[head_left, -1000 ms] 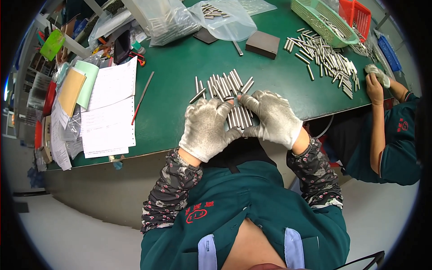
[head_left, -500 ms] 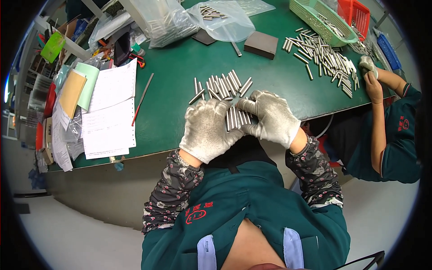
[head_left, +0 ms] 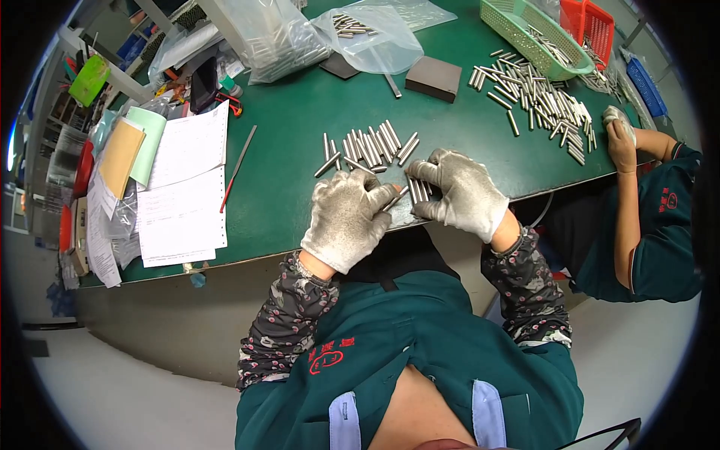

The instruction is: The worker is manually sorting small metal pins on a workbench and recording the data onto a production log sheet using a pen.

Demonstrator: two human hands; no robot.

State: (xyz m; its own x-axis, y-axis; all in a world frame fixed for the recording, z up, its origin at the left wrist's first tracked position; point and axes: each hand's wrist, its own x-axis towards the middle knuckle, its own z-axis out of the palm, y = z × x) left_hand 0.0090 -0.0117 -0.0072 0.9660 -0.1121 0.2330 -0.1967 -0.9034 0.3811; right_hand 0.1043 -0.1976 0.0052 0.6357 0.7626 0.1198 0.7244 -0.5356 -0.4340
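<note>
Both my hands wear whitish, grey-smudged gloves and work at the near edge of the green table (head_left: 285, 187). My left hand (head_left: 345, 217) is closed, with a steel pin (head_left: 398, 196) pinched between thumb and forefinger. Beside it, my right hand (head_left: 463, 193) grips a short row of steel pins (head_left: 418, 190) standing side by side, partly hidden by the fingers. Just beyond my hands lies a loose group of similar pins (head_left: 371, 142), mostly pointing away from me.
A larger heap of pins (head_left: 536, 94) spreads by a green basket (head_left: 536, 34) and red basket (head_left: 592, 30). A dark block (head_left: 433, 78) and plastic bags (head_left: 367, 37) are at the back. Papers (head_left: 184, 187) and a thin rod (head_left: 238, 166) lie left. A co-worker's gloved hand (head_left: 619, 127) is right.
My hands have moved apart, splitting the row of pins between them. The right hand keeps several pins and has shifted right; the left now pinches one.
</note>
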